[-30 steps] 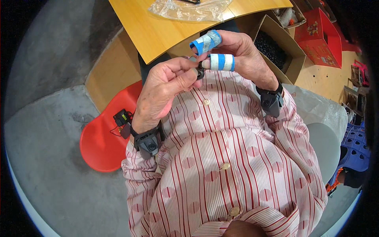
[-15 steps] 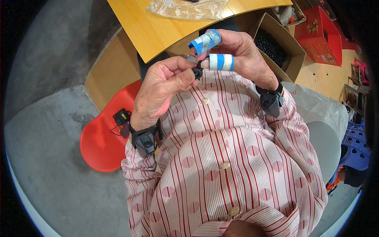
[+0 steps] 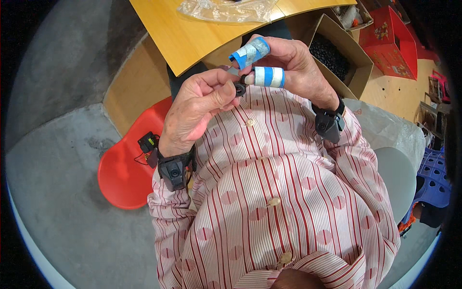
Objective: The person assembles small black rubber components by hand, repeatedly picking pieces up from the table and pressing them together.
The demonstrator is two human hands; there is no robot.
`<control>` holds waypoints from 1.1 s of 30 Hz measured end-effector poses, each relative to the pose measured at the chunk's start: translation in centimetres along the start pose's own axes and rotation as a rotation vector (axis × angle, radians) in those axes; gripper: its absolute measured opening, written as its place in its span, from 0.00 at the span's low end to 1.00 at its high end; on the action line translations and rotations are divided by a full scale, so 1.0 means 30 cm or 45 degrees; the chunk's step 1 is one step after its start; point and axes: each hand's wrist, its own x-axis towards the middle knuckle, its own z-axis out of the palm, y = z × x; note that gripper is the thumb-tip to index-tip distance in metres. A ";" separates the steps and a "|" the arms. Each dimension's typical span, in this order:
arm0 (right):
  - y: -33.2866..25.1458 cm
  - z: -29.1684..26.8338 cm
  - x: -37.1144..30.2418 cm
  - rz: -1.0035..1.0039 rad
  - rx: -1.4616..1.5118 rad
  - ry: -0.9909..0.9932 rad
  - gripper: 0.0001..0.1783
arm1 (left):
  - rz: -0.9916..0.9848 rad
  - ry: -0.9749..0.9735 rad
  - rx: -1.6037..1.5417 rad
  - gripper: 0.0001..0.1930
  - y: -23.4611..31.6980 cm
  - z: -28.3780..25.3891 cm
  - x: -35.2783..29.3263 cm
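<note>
My left hand point(image 3: 204, 98) pinches a small round black part point(image 3: 239, 89) with a ring-like face between thumb and fingers. From the other side my right hand point(image 3: 296, 65) reaches in, its thumb and forefinger wrapped in blue and white tape. Its fingertips are closed at a small dark piece point(image 3: 243, 78) that touches the upper edge of the round part. Whether the two are one piece I cannot tell. Both hands are held up in front of my striped shirt, just off the near edge of the yellow table point(image 3: 192, 43).
A clear plastic bag point(image 3: 226, 10) lies on the table. To the right stand a cardboard box point(image 3: 358, 79) of small black parts point(image 3: 329, 55) and a red box point(image 3: 389, 45). A red chair point(image 3: 125, 178) with a small black device point(image 3: 148, 142) is at the left.
Both hands stay almost in place. The round black part has tilted slightly between the fingers of my left hand.
</note>
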 end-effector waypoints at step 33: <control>-0.009 0.000 0.000 -0.114 -0.548 0.035 0.20 | 0.093 0.071 0.216 0.14 -0.013 -0.024 0.016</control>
